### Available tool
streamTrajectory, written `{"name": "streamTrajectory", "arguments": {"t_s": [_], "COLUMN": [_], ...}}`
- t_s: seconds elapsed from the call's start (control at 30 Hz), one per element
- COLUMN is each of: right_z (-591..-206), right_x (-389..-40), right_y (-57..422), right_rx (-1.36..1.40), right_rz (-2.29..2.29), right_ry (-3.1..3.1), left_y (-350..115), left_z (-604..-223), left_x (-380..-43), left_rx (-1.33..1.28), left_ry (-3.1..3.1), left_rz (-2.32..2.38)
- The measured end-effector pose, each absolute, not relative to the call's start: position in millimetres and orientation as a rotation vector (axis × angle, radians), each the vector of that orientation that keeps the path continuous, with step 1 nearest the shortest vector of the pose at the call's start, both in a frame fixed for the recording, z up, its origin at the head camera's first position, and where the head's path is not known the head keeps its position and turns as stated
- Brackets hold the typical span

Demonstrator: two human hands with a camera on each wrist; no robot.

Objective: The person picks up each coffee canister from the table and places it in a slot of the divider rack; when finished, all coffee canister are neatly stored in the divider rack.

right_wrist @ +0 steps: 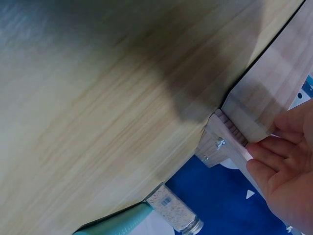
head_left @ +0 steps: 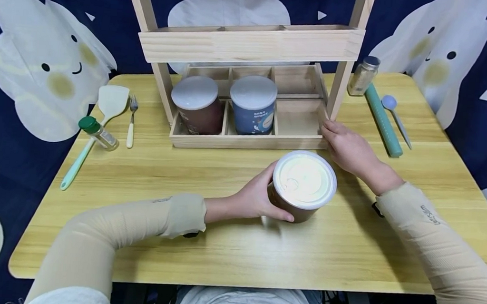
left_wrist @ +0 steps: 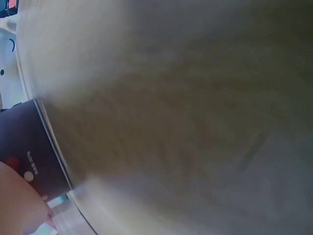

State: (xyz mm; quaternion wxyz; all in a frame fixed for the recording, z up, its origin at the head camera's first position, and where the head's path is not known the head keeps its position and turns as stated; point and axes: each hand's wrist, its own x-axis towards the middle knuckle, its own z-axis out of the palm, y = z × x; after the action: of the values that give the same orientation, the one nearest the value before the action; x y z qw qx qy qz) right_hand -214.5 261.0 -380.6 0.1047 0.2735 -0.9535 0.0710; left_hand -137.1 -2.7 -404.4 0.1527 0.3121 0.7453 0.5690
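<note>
My left hand [head_left: 257, 196] grips a dark brown canister [head_left: 292, 212] with a pale round lid, thumb along its near side. In the left wrist view the canister [left_wrist: 32, 142] has its base at the table surface; whether it touches cannot be told. At the right front corner of the wooden rack [head_left: 252, 45], my right hand [head_left: 351, 148] holds the end of the lower tray [head_left: 248, 143]. The right wrist view shows its fingers [right_wrist: 266, 156] bent against that corner. Two lidded canisters, one brown [head_left: 197, 115] and one blue [head_left: 253, 112], stand in the tray's left and middle front compartments.
To the left lie a white spatula [head_left: 112, 101] with a mint handle, a fork [head_left: 132, 119] and a green-capped jar [head_left: 99, 133]. Right of the rack are a clear jar [head_left: 363, 78], a green tube-shaped item [head_left: 383, 120] and a blue spoon [head_left: 394, 116].
</note>
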Motion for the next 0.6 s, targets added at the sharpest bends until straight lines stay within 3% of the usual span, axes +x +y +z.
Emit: {"name": "streamTrajectory", "arguments": {"t_s": [0.6], "right_z": [-381], "right_x": [-215], "right_y": [262], "right_rx": [0.814], "right_rz": [0.213], "right_ry": [-2.822], "left_y": [11], "left_z": [-406], "left_x": [-141], "left_rx": [0.899], "left_ry": [2.132], "left_rz": [1.754]}}
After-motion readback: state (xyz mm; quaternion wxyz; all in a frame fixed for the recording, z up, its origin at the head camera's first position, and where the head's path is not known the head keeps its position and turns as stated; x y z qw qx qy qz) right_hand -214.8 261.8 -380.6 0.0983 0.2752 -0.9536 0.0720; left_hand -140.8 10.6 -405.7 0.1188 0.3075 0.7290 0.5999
